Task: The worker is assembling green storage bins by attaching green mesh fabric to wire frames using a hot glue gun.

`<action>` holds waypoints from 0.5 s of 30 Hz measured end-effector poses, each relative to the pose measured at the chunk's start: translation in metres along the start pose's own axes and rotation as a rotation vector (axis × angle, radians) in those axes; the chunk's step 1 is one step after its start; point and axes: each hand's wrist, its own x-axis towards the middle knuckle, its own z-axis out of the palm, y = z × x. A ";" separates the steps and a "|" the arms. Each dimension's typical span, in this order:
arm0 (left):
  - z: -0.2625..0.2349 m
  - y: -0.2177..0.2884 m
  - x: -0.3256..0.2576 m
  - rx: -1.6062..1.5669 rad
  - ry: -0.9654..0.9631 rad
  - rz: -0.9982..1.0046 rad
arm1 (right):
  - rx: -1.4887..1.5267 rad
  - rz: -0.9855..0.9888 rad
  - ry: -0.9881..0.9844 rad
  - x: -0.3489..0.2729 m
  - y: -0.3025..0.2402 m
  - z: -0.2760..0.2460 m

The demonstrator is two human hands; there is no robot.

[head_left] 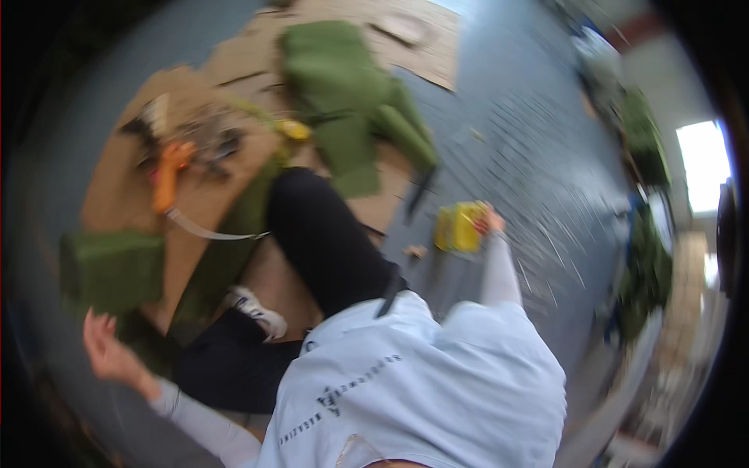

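My right hand [491, 220] is closed on the edge of a yellow package [460, 227] with a red patch, low over the blue-grey floor. Motion blur hides whether the package rests on the floor. Out to the left, my left hand [115, 357] holds nothing, its fingers apart. Just beyond it is a folded or rolled piece of green fabric-like material [113, 267]. An orange tool [165, 183] with a white cord lies on the brown cardboard [207, 204], beside a blurred cluster of small dark items [214, 144].
Larger green sheets [343, 93] lie over cardboard ahead. A yellow tape measure [292, 129] sits by their edge. Thin strips [538, 171] are scattered across the floor [468, 117] at right. My bent knee [312, 210] stands between the hands. Green bundles [644, 140] line the right side.
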 end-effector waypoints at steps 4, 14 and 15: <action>0.036 0.019 -0.009 -0.095 -0.061 -0.033 | 0.364 0.084 -0.358 0.031 0.017 -0.052; 0.020 0.027 -0.035 -0.199 -0.103 -0.032 | -1.168 -0.633 0.423 0.034 -0.041 -0.011; 0.023 0.023 -0.037 -0.236 -0.096 -0.057 | -0.867 -0.765 0.283 0.034 -0.072 -0.018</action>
